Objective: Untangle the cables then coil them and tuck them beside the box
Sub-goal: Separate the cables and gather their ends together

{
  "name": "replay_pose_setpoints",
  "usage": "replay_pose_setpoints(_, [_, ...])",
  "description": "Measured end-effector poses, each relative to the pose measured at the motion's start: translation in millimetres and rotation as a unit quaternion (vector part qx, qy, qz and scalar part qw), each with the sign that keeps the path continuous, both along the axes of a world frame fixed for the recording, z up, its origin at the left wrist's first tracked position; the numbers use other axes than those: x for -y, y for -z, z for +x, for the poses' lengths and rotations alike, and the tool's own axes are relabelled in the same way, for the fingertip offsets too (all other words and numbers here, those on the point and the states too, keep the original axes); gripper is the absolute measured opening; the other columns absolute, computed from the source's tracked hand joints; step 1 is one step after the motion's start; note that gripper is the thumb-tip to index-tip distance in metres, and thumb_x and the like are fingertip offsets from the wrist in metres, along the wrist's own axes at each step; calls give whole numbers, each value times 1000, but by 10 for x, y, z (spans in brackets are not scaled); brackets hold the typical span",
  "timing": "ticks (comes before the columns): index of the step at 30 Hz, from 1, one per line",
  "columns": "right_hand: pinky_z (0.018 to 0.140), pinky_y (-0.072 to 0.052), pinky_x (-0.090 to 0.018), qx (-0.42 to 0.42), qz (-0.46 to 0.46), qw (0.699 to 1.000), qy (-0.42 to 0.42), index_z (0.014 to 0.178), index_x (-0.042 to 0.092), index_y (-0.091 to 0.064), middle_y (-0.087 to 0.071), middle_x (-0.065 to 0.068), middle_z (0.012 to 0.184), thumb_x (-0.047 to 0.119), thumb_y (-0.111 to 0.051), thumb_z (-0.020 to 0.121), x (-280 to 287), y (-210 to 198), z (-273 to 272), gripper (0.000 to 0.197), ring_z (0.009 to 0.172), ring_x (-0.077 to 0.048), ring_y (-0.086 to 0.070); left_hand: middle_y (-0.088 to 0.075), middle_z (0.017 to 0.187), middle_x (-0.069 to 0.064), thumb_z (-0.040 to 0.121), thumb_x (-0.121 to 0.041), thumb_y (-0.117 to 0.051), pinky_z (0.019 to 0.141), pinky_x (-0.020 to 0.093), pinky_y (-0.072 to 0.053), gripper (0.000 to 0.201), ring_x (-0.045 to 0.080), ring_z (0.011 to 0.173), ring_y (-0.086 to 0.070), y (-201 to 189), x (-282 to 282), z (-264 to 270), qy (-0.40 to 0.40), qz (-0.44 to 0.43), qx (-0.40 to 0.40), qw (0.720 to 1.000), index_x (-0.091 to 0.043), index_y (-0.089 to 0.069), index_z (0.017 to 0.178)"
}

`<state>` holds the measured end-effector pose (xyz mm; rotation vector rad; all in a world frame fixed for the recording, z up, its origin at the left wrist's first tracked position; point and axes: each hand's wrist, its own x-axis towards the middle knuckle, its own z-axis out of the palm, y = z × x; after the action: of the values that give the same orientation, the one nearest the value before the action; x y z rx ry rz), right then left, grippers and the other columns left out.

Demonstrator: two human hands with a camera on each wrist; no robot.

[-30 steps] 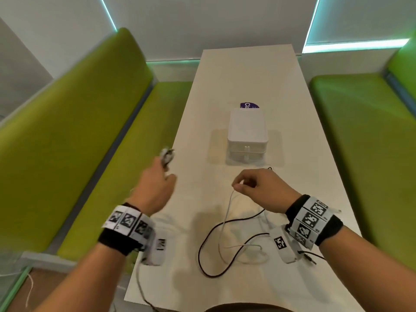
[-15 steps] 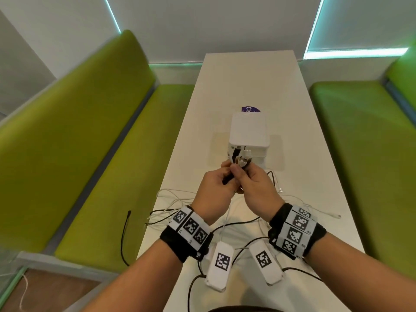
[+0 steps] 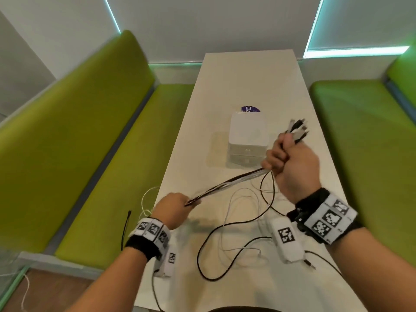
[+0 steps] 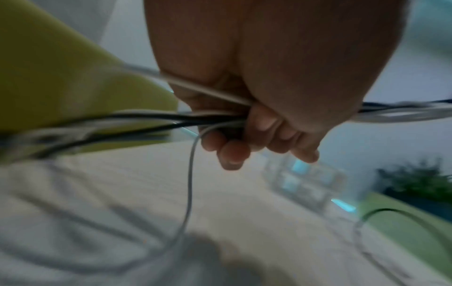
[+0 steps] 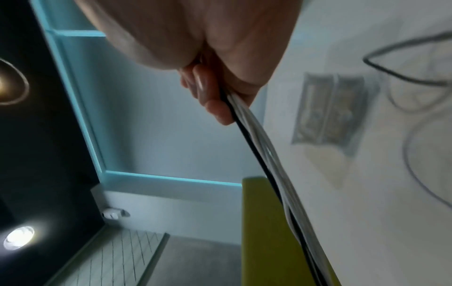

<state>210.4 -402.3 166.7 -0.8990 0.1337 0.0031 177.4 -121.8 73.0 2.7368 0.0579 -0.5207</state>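
Right hand [image 3: 290, 162] raised above the bench [image 3: 281, 70], closed in a fist round a bundle of black and white cables [image 3: 227, 184]. Plug ends [image 3: 297, 130] fanned out past the top of that fist, up and to the right of the box [image 3: 247, 137]. Left hand [image 3: 174, 209] lower, at the near left edge of the bench, fingers [image 4: 234, 152] curled round the same bundle. Bundle stretched taut and straight between the two hands, sloping up from left to right. Seen from the right wrist as one black strand beside several white ones, running away from the fingertips [image 5: 217, 112]. Seen from the left wrist, blurred, as black and white strands passing through the fist, with one white strand dropping in a loop to the bench.

Slack tails of the cables trailing loose on the bench below and between the hands: a black loop [image 3: 209, 251] near the front edge, white loops [image 3: 238, 203] just behind it, crossing one another. More strands hanging over the left edge of the bench, towards the green seat [image 3: 117, 167]. Box white, closed, upright in the middle of the bench, just beyond the right hand and not touched by either hand. Purple label [image 3: 250, 108] lying flat just behind the box.
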Motion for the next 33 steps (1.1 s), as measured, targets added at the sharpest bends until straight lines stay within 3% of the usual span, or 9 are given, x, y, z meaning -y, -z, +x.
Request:
replay_pose_setpoints(6, [50,-29,-28,-8,-17,1000,-23,68,19,-40,-20,2,59,15,-47,98,289,-10,28,31,51,-15,-18,-55,57,-2,97,-53,-53,50,26,-34,50,17,52,-52,243,-972,-59,-66,78,-41,994,-18,-58,62])
replay_pose_setpoints(10, [50,-39,-31,6,-93,995,-43,63,17,-34,-18,-1,54,21,-57,100,130,100,-100,44,48,-19,-19,-61,70,-1,99,-46,-46,61,28,-44,41,19,67,-60,92,-1443,-35,-64,267,-37,961,-18,-61,74])
replay_pose_setpoints(15, [71,-46,-14,-64,-336,935,-96,93,12,-60,-62,2,82,49,-55,96,30,204,-247,37,72,-11,-57,-65,90,-10,98,-53,-41,98,40,-31,34,11,92,-59,115,-2079,-116,-19,420,-50,906,-28,-64,91])
replay_pose_setpoints(19, [55,-28,-27,-75,-266,948,-155,76,18,-44,-33,5,67,48,-59,93,-73,322,-260,37,55,-12,-31,-41,149,-5,76,-49,-78,113,37,-34,82,18,140,-37,198,-1890,-140,24,333,-104,937,-29,-36,144])
replay_pose_setpoints(21, [58,-34,-34,-72,-285,943,-154,80,15,-49,-39,5,61,53,-64,87,-129,347,-259,42,53,-15,-38,-23,162,-2,78,-29,-78,122,41,-22,97,21,150,-22,59,-1493,-29,26,209,-70,975,-28,-19,155])
replay_pose_setpoints(23, [66,-39,-38,-68,-277,945,-157,87,12,-55,-47,5,59,55,-68,83,-233,349,-275,45,55,-19,-44,-11,166,-5,77,-40,-78,124,45,-10,106,19,153,-9,-169,-965,56,63,123,3,990,-32,-9,158])
replay_pose_setpoints(28, [62,-45,-32,-21,-230,954,-191,96,8,-59,-54,-5,68,33,-68,94,-461,194,-306,27,57,-23,-49,-54,139,-16,67,-63,-78,107,32,-43,91,4,127,-51,-513,426,11,116,-216,81,966,-42,-34,145])
replay_pose_setpoints(30, [58,-44,-29,14,-246,950,-190,95,8,-59,-57,-8,67,35,-70,93,-426,79,-281,29,55,-24,-49,-72,89,-8,76,-65,-65,79,38,-57,42,11,82,-67,-478,657,44,103,-227,100,963,-34,-66,104])
replay_pose_setpoints(33, [54,-40,-34,18,-217,970,-109,87,10,-66,-63,-4,80,36,-70,94,-178,-60,-137,27,54,-22,-46,-48,52,-2,91,-67,-52,52,33,-38,61,19,49,-42,-275,451,164,24,-162,58,985,-16,-47,56])
